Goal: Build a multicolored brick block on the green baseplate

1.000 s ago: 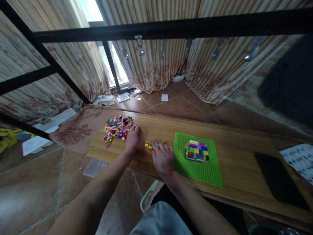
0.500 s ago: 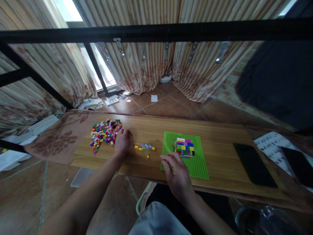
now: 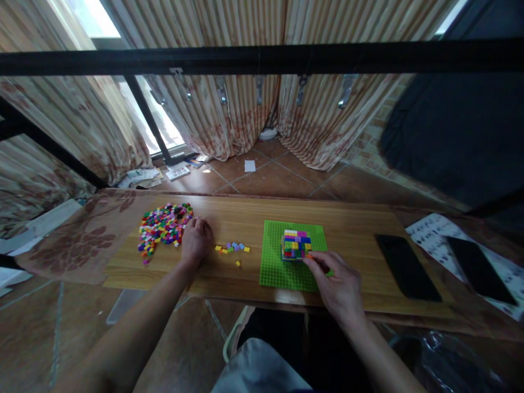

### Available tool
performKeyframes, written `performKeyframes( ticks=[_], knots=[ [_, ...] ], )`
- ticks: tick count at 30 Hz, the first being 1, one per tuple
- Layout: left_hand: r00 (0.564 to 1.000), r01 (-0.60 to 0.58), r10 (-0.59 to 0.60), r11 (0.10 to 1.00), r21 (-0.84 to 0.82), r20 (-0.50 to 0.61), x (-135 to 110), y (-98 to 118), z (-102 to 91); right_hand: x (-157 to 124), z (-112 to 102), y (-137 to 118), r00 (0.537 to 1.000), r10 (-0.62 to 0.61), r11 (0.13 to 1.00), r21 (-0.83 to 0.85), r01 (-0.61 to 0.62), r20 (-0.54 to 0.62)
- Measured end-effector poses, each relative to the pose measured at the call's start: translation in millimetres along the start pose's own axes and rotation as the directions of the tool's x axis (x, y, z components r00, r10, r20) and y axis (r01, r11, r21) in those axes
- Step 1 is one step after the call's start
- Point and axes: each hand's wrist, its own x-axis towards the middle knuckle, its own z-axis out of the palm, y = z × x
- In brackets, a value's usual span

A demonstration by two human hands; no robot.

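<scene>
A block built of many-coloured toy bricks (image 3: 295, 244) stands on a green studded baseplate (image 3: 272, 273). At its near right corner, my right hand (image 3: 338, 281) pinches what looks like a small orange toy brick between thumb and finger, touching or very close to the block. My left hand (image 3: 197, 240) rests on the table with fingers curled, at the right edge of a heap of loose toy bricks (image 3: 164, 226); what it holds, if anything, is hidden. Between the hands lies a short row of yellow and violet bricks (image 3: 233, 247), with a single yellow brick (image 3: 238, 263) nearer me.
The wooden table (image 3: 229, 218) carries a dark flat panel (image 3: 407, 267) on the right. Beyond it, a phone-like black slab (image 3: 481, 270) lies on a printed sheet (image 3: 426, 232). A black metal bar (image 3: 262, 59) crosses in front of the curtains.
My right hand has moved right, from the block's near left side to its near right corner. The left hand stays beside the heap. The whole view has shifted slightly.
</scene>
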Motion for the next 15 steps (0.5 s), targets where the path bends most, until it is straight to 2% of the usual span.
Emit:
performKeyframes(
  ticks=[5,10,15],
  knots=[
    [1.000,-0.007,0.007,1.000,-0.007,0.003,0,2,-2.2,12,0,6,0.996,-0.079,0.996,-0.046,0.081,0.049],
    [1.000,-0.005,0.005,1.000,-0.014,0.006,0,2,-2.8,20,6,9,0.976,-0.147,0.967,-0.183,0.175,0.160],
    [1.000,0.019,-0.019,1.000,-0.023,0.004,-1,2,-1.3,23,7,6,0.967,-0.173,0.931,-0.290,0.222,0.184]
  ],
)
